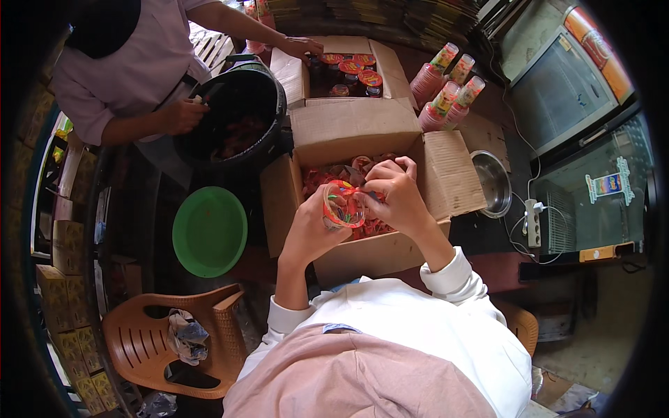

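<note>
A clear plastic cup (345, 210) with red film around its rim is up in front of the person, above the near part of an open cardboard box (380, 254). The left hand (311, 221) grasps the cup, its fingers wrapped around the left side. The right hand (397, 195) is at the cup's right edge, thumb and fingers drawn together at the red film; whether they grip it firmly, I cannot tell. Red scraps (380, 228) fill the box beneath.

Just beyond on the far side, a second open box (391, 70) holds cups with red lids (352, 67), and a co-worker's hand (302, 47) rests at its left edge. That person's other hand (182, 115) is at the left side of a black bucket (280, 97).

On the near side of the bucket lies a round green basin (209, 231). Nearer still, at left, a cloth (187, 337) hangs over a brown plastic chair (136, 341). To the far right stand stacks of pink patterned cups (446, 101); nearer, a metal bowl (493, 184) sits on the dark counter (481, 238), with a white power strip (533, 224) farther right.
</note>
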A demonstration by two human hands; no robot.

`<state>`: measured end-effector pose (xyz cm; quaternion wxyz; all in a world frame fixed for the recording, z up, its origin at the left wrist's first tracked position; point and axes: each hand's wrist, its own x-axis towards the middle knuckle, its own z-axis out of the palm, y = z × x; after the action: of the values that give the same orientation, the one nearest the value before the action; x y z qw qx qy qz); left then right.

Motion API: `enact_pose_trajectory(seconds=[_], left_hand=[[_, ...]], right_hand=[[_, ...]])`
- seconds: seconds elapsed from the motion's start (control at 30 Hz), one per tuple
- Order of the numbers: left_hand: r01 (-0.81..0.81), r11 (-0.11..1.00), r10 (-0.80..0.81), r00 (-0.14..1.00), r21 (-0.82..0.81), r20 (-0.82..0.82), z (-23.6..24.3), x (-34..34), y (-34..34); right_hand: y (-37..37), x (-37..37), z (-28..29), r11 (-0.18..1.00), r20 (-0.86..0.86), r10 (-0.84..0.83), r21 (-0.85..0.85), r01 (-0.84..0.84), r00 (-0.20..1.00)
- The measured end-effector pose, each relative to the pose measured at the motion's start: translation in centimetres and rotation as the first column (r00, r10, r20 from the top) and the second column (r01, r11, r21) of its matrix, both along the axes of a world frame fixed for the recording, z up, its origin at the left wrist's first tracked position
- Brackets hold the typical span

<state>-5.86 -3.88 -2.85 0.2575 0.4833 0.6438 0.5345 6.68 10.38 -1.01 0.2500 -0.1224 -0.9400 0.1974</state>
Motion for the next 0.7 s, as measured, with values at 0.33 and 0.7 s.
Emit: enact_pose_trajectory(seconds=[0.33, 0.7], left_hand=[[0.08, 0.997, -0.078, 0.978, 0.001, 0.193, 0.0, -1.0, -0.1], [0.137, 0.99, -0.134, 0.916, 0.019, 0.379, -0.2, -1.6, -0.7]], right_hand=[[0.4, -0.5, 0.0, 1.0, -0.133, 0.023, 0.006, -0.022, 0.991], [1.5, -1.2, -0.6, 0.995, -0.136, 0.104, 0.011, -0.104, 0.985]])
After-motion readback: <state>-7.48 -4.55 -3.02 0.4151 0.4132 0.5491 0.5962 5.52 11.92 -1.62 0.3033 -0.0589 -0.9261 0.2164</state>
